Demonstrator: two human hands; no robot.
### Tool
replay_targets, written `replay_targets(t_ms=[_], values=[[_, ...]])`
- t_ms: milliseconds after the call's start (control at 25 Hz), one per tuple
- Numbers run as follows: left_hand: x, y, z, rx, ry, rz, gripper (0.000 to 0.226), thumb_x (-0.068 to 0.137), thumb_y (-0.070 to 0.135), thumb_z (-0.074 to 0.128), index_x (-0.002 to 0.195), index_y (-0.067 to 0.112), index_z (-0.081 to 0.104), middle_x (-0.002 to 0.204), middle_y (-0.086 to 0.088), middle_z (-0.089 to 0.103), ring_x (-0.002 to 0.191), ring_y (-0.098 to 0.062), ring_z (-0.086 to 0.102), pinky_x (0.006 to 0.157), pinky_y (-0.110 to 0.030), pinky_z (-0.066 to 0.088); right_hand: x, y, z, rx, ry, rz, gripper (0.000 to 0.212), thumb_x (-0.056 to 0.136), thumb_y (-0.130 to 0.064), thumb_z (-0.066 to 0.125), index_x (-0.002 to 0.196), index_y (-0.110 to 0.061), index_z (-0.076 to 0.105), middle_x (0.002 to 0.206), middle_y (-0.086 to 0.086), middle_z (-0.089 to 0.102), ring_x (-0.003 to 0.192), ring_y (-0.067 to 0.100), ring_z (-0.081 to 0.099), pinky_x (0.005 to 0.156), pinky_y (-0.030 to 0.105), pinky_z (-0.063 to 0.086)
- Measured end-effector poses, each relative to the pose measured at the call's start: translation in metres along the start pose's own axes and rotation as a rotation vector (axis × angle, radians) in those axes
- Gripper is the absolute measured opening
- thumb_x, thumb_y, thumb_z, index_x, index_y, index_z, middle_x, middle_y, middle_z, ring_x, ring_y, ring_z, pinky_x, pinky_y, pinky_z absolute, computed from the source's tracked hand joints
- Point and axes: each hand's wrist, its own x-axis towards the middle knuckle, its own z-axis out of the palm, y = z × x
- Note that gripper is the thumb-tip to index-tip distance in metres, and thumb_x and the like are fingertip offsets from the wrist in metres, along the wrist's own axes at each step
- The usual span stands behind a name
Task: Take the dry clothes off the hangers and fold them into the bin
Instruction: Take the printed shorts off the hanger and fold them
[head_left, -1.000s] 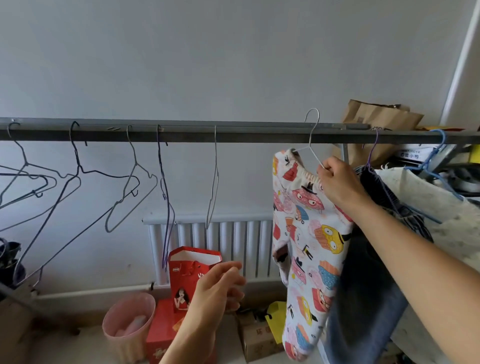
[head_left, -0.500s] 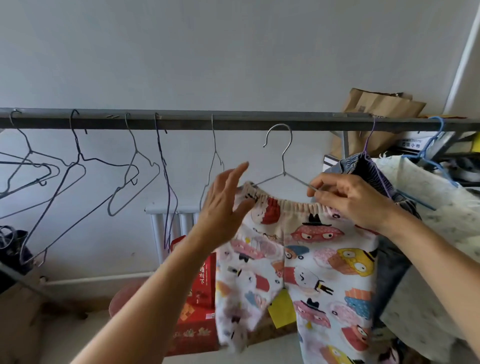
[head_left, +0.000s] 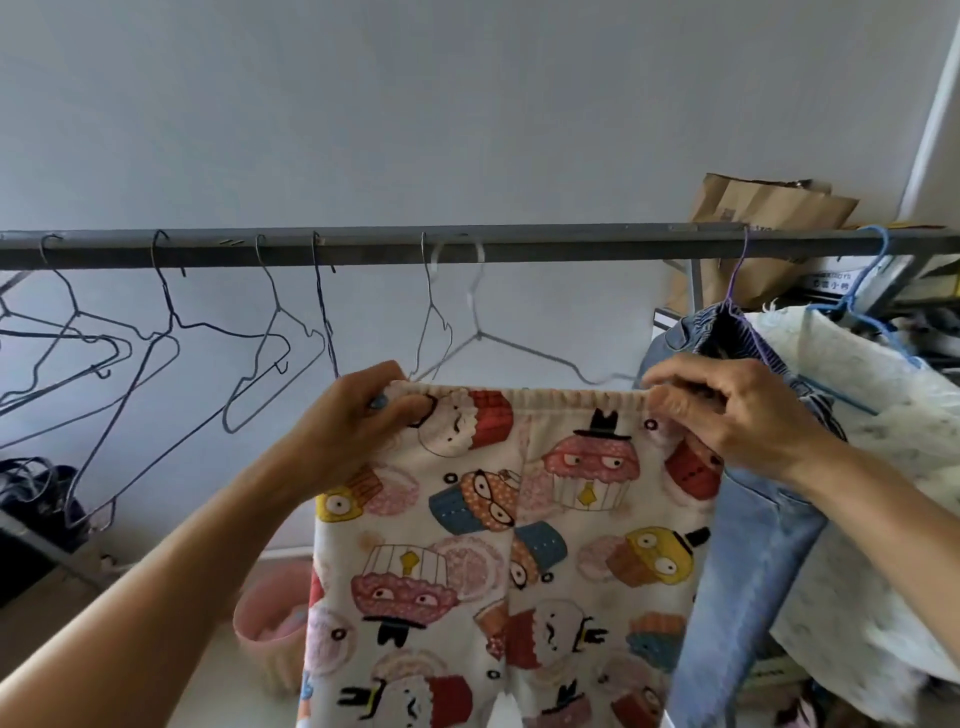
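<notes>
You are looking up at a grey rail (head_left: 545, 248) that runs across a plain wall. Your hands are well apart, and each holds one end of the gathered waistband of a pair of trousers (head_left: 519, 519), cream with a cupcake print. Your left hand (head_left: 358, 415) pinches the left corner and your right hand (head_left: 727, 410) pinches the right. The trousers hang flat and open between them, in front of you and below the rail. Just above the waistband a white hanger (head_left: 480, 335) is hooked on the rail. It is blurred, and you cannot tell whether its ends are clear of the cloth. To the left, about five bare hangers (head_left: 171, 332) hang on the rail, which suggests that part of the job is done. To the right, two pieces wait on hangers: a pair of jeans (head_left: 753, 545) and, beyond them, a pale garment (head_left: 857, 415). A pink bin (head_left: 270, 623) stands on the floor at lower left, with something pale inside that is too dim to name. The trousers are not yet folded or placed in it.
</notes>
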Motion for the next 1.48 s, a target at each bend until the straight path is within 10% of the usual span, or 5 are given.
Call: replay_targets(t_ms=[280,480,640,840,1480], values=[[-0.014,0.0,0.016,0.015,0.133,-0.067,0.019,0.096,0.032,0.054,0.083,0.019,0.05,0.07,-0.001,0.062,0.055,-0.007,0.06,0.046,-0.024,0.048,0.007,-0.017,0.031,0.638,-0.013,0.33,0.054,0.085,-0.059,0.059,0.127,-0.025,0.051,0.087,0.01,0.071,0.066,0.013,0.066,0.051,0.026,0.044],[-0.023,0.003,0.026,-0.037,0.016,-0.068,0.017,0.091,0.036,0.06,0.081,0.023,0.055,0.071,0.003,0.063,0.06,-0.012,0.063,0.05,-0.025,0.048,0.009,-0.008,0.031,1.085,0.068,0.479,0.064,0.059,-0.067,0.075,0.094,-0.015,0.065,0.076,0.003,0.063,0.044,0.007,0.043,0.033,0.014,0.026],[-0.029,0.016,0.037,-0.111,-0.045,-0.091,0.025,0.086,0.031,0.07,0.068,0.022,0.055,0.059,0.007,0.056,0.053,-0.01,0.053,0.049,-0.027,0.043,0.009,-0.005,0.028,1.175,0.078,0.543,0.026,0.08,-0.04,0.062,0.077,-0.014,0.06,0.068,0.0,0.049,0.036,0.004,0.028,0.035,0.013,0.02],[-0.034,0.018,0.037,-0.14,-0.197,-0.141,0.048,0.067,0.057,0.074,0.073,0.011,0.061,0.068,-0.007,0.066,0.062,-0.024,0.067,0.056,-0.041,0.055,0.011,-0.017,0.022,1.433,0.12,0.611,0.048,0.096,-0.033,0.046,0.05,-0.019,0.042,0.063,-0.004,0.053,0.029,0.002,0.025,0.036,0.016,0.016],[-0.044,0.021,0.034,0.189,-0.05,-0.104,0.033,0.076,0.054,0.068,0.064,0.026,0.056,0.063,0.004,0.061,0.054,-0.001,0.056,0.049,-0.015,0.042,0.046,-0.047,-0.007,1.061,0.902,0.34,0.038,0.093,-0.018,0.051,0.059,-0.024,0.036,0.044,-0.011,0.034,0.045,0.008,0.029,0.043,0.024,0.016]])
